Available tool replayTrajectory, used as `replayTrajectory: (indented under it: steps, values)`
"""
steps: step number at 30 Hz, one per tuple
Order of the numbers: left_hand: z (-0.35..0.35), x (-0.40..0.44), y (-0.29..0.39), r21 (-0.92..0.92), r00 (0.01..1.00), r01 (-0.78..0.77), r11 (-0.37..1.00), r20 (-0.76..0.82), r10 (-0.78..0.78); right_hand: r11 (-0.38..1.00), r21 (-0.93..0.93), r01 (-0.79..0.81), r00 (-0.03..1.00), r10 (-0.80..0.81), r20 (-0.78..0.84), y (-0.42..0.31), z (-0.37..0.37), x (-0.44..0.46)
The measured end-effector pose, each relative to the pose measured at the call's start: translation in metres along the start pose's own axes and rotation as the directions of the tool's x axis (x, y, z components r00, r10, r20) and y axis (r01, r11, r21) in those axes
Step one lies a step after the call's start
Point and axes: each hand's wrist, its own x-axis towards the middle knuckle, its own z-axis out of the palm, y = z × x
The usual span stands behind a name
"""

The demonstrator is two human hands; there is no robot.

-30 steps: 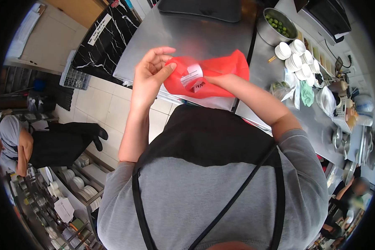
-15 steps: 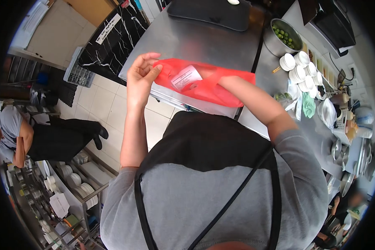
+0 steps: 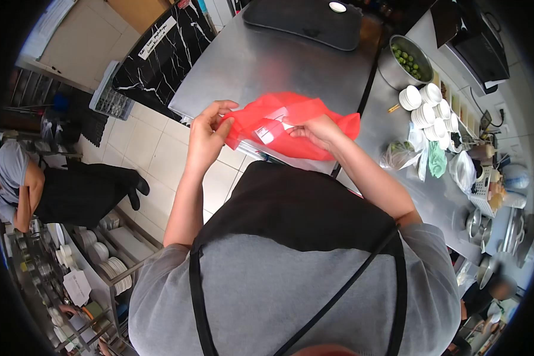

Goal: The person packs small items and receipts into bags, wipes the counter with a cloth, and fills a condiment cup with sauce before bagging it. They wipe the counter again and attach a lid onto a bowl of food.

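Fingers (image 3: 224, 126) of the left hand (image 3: 206, 140) are clamping the left end of a red bag (image 3: 305, 108), which is hanging at the near edge of the steel worktop (image 3: 264, 68). The right hand (image 3: 321, 132) is curling its fingers at the bag's middle, just right of a white label (image 3: 265, 135); whether they are pinching it, I cannot tell. A black tray (image 3: 299, 25) is lying at the far side; farther right, a metal pot (image 3: 393, 72) is holding green produce (image 3: 408, 61).

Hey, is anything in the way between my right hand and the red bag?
Nothing visible is: your right hand is right up against the red bag, near the white paper, while your left hand pinches the bag's left end.
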Motion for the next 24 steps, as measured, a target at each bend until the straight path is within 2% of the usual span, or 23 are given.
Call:
replayTrajectory:
  steps: [1,2,4,5,6,7,9,11,12,14,15,17,19,20,21,22,23,24]
  values:
    - [-0.001,0.002,-0.004,0.039,0.993,-0.04,0.998,-0.11,0.044,0.975,0.194,-0.109,0.994,0.101,0.049,-0.003,0.001,-0.004]
    - [-0.004,0.004,-0.007,0.123,0.989,-0.058,0.991,-0.127,0.074,0.976,0.189,-0.106,0.994,0.099,0.05,-0.008,0.004,-0.008]
    - [-0.004,0.005,-0.004,0.181,0.985,-0.065,0.981,-0.145,0.092,0.857,0.475,-0.2,0.978,0.2,0.051,-0.014,0.011,-0.017]
    - [-0.005,0.006,-0.002,0.239,0.982,-0.069,0.969,-0.156,0.108,0.859,0.471,-0.199,0.979,0.198,0.052,-0.015,0.014,-0.021]
    - [-0.006,0.007,0.0,0.238,0.981,-0.072,0.969,-0.159,0.112,0.803,0.559,-0.208,0.976,0.206,0.067,-0.015,0.016,-0.024]
    - [-0.007,0.007,0.002,0.278,0.988,-0.056,0.959,-0.122,0.094,0.738,0.64,-0.215,0.974,0.212,0.083,-0.015,0.018,-0.027]
    - [-0.007,0.009,0.007,0.315,0.993,-0.05,0.948,-0.084,0.08,0.696,0.692,-0.192,0.98,0.174,0.096,-0.016,0.018,-0.032]
    - [-0.007,0.008,0.011,0.147,0.992,0.023,0.989,0.119,-0.041,0.647,0.742,-0.177,0.984,0.146,0.107,-0.015,0.017,-0.033]
    - [-0.002,0.007,0.014,0.143,0.992,0.028,0.989,0.12,-0.045,0.662,0.733,-0.158,0.986,0.138,0.088,-0.011,0.015,-0.032]
    - [0.013,0.004,0.021,0.443,0.973,-0.228,0.867,0.142,0.183,0.672,0.727,-0.144,0.988,0.139,0.068,0.0,0.013,-0.03]
    - [0.018,0.003,0.019,0.441,0.974,-0.223,0.869,0.146,0.175,0.705,0.694,-0.144,0.988,0.143,0.059,0.007,0.012,-0.028]
    - [0.026,0.005,0.013,0.635,0.96,-0.279,0.721,0.201,0.194,0.735,0.661,-0.147,0.987,0.156,0.046,0.012,0.011,-0.03]
    - [0.024,0.008,0.012,0.638,0.963,-0.271,0.721,0.18,0.203,0.812,0.546,-0.206,0.978,0.185,0.094,0.007,0.013,-0.036]
    - [0.019,0.012,0.009,0.652,0.966,-0.259,0.712,0.164,0.2,0.811,0.55,-0.202,0.979,0.187,0.085,0.006,0.012,-0.041]
    - [0.015,0.015,0.005,0.665,0.969,-0.246,0.705,0.149,0.197,0.936,0.291,-0.2,0.978,0.171,0.124,0.007,0.011,-0.048]
    - [0.013,0.017,0.001,0.621,0.963,-0.251,0.743,0.08,0.259,0.985,0.008,-0.171,0.972,0.167,0.165,0.008,0.007,-0.055]
    - [0.009,0.019,0.001,0.615,0.961,-0.258,0.745,0.087,0.262,0.985,0.01,-0.17,0.974,0.167,0.155,0.009,-0.001,-0.064]
    - [0.004,0.02,0.004,0.564,0.981,-0.183,0.805,0.055,0.184,0.986,-0.113,-0.119,0.982,0.134,0.133,0.009,-0.014,-0.074]
